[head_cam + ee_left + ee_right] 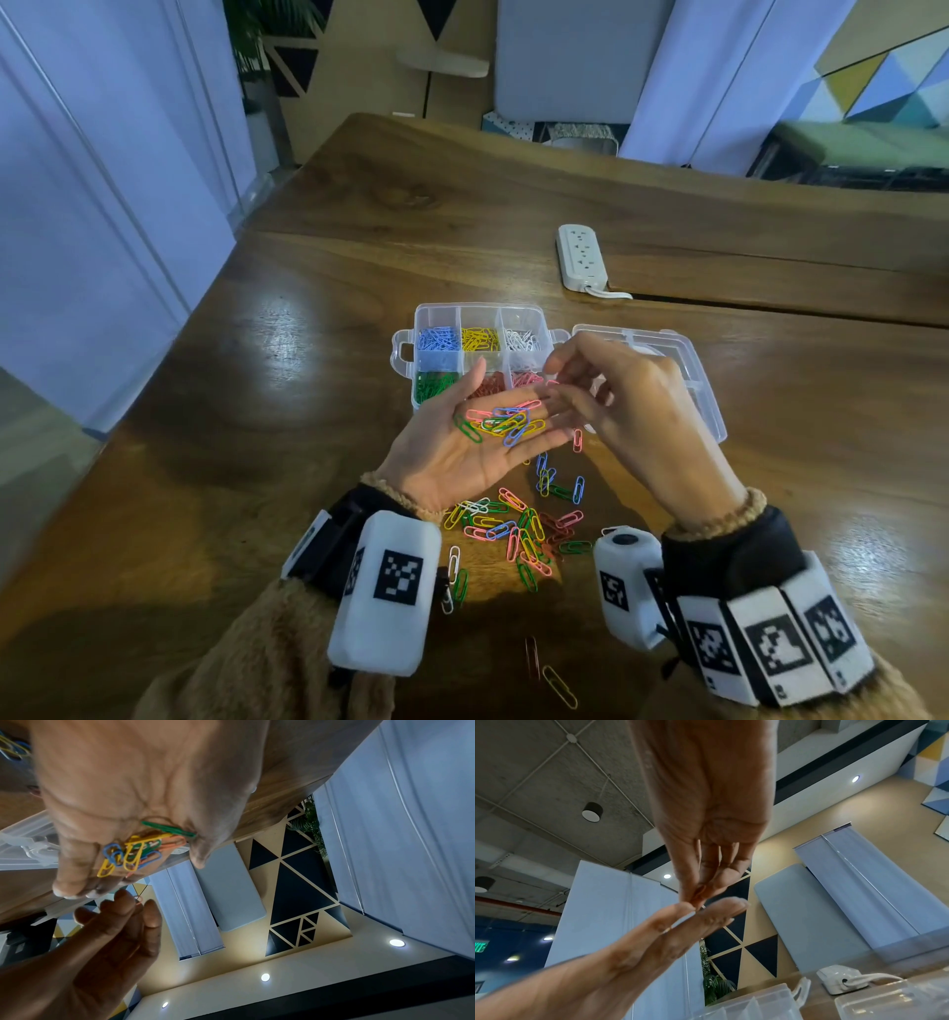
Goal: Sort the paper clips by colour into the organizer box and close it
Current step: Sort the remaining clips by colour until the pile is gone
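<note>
Beside the organizer box [480, 354], lid open, 6 compartments part-filled by colour. Left hand [462, 452], flat, carries mixed clips [506, 424]; right hand [624, 406] fingers [150, 914] pinch 1 pink clip. Loose pile [518, 529] on table [308, 318] unsorted.

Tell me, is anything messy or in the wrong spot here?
Yes: many mixed-colour paper clips lie scattered on the brown wooden table near the person, outside the clear plastic organizer box. Two more lie apart at the table's near edge.
</note>
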Motion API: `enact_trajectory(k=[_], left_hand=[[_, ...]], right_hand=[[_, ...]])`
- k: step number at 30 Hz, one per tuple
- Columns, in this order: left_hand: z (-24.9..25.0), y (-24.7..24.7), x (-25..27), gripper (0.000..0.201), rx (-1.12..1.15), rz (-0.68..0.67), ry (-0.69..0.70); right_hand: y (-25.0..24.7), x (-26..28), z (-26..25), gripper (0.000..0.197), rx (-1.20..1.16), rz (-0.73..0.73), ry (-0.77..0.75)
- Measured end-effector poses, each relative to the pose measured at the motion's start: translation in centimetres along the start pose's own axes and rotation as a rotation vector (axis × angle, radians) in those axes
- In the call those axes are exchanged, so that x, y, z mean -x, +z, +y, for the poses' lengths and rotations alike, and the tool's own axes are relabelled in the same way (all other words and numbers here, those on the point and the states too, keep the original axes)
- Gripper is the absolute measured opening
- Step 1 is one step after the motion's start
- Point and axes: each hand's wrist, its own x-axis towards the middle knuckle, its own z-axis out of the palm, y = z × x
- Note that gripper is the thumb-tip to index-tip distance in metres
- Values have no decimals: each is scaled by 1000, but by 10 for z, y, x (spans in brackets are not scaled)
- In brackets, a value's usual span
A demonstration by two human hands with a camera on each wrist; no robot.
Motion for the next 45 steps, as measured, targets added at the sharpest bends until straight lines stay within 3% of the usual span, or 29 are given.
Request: enact_trajectory(k=[6, 12, 21, 24, 27, 29, 33, 37, 41, 43, 45], left_hand=[[-1, 4, -1, 71, -6, 3, -27], [-4, 1, -1, 71, 61, -38, -77], [-6, 6, -2, 72, 125, 91, -53], [-11, 5, -1, 77, 88, 107, -49], [-13, 9, -2, 70, 115, 165, -27], [-12, 13, -3, 62, 140, 238, -6], [-9, 19, -5, 55, 149, 359, 21], [-8, 15, -4, 64, 167, 347, 35], [-4, 10, -3, 69, 160, 267, 37], [-1, 5, -3, 76, 137, 249, 18], [5, -1, 0, 76, 115, 232, 35]], right_hand=[[3, -2, -3, 17, 111, -150, -94], [6, -5, -8, 12, 230, -306, -51], [-8, -6, -9, 17, 79, -163, 43], [-8, -9, -22, 19, -11, -141, -1], [4, -13, -31, 27, 33, -211, -111], [13, -16, -32, 19, 129, -269, -157], [23, -18, -33, 10, 244, -403, -88], [27, -18, -31, 8, 245, -424, -135], [15, -25, -24, 9, -2, -390, -37], [1, -35, -19, 14, -221, -289, 102], [-11, -50, -9, 17, -288, -165, 181]])
